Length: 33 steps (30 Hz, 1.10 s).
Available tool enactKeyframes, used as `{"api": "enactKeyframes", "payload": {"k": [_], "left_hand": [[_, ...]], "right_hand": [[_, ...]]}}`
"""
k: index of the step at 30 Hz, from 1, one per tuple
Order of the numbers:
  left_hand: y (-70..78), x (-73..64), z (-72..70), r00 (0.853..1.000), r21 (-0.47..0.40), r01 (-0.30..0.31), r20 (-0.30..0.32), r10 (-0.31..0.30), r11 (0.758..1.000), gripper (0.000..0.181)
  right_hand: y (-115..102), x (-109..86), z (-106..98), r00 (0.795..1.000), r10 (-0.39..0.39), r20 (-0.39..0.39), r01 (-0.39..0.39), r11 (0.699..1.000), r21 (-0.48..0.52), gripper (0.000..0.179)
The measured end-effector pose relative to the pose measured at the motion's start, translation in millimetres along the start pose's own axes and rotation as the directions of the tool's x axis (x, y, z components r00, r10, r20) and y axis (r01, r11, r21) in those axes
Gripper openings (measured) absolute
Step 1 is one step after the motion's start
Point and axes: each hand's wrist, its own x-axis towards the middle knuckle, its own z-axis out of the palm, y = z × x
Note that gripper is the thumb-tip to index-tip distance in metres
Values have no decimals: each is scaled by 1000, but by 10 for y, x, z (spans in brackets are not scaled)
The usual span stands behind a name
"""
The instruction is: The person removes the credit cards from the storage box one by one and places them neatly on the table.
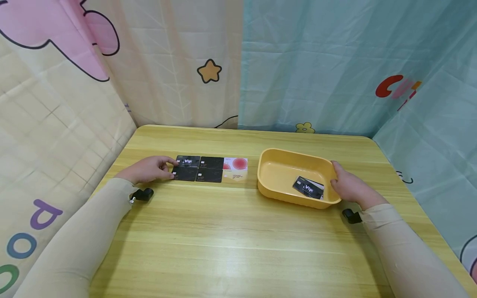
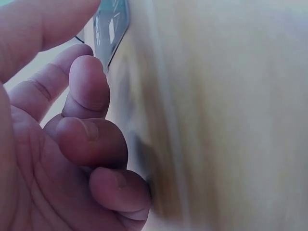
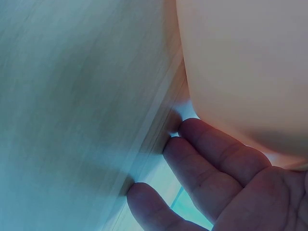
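Note:
Two rows of three cards lie edge to edge on the table. A black Vip card is at the upper left, with a plain black card below it. Two more black cards are in the middle, and a pink-and-white card and a cream card on the right. My left hand is at the row's left end, index finger and thumb touching the two left cards, other fingers bent. My right hand holds the right end of a yellow plastic basket, thumb over its rim, fingers outside it.
In the basket lies a small pile of cards, a black Vip card on top. The wooden table meets printed curtains at the back and sides. Black wrist cameras are strapped under both wrists.

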Motion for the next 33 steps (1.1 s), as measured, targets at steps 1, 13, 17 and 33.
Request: {"api": "enactKeyframes", "payload": {"k": [1, 13, 17, 33], "left_hand": [[1, -2, -6, 1000, 0, -4, 0, 4, 1000, 56], [139, 1, -61, 999, -7, -30, -31, 30, 1000, 50], [227, 2, -70, 999, -2, -36, -37, 36, 999, 49], [578, 118, -12, 988, 24, -147, -37, 147, 989, 50]], "right_hand": [[1, 1, 0, 1000, 0, 0, 0, 1000, 0, 69], [-5, -8, -6, 1000, -1, 8, 1, 1000, -1, 69], [-9, -9, -3, 1000, -2, 5, 2, 1000, 4, 69], [-1, -3, 0, 1000, 2, 3, -2, 1000, 13, 69]]}}
